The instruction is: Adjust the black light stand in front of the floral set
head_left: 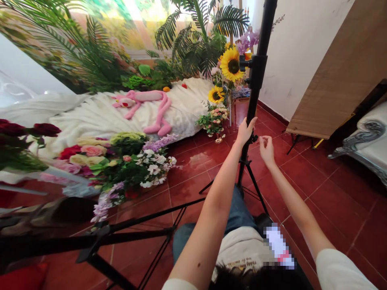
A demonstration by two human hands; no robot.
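A black light stand (245, 150) rises in front of me, its pole leaning a little to the right toward the top. My left hand (245, 132) is wrapped round the pole, just above a small black knob (254, 139) on a collar. To the right of that knob, my right hand (266, 150) has its fingers curled together, their tips very close to it; nothing shows in them. Higher on the pole sits another clamp with a black knob (244, 63). The stand's legs (255, 181) spread over the floor below my hands.
Another black stand (133, 235) stretches across the lower left. Flower arrangements (130, 161) stand before a white-draped platform (190, 108) holding a pink plush toy (151, 96). Sunflowers (232, 64) stand behind the pole. A brown board (329, 80) and an ornate white seat (365, 137) are at right.
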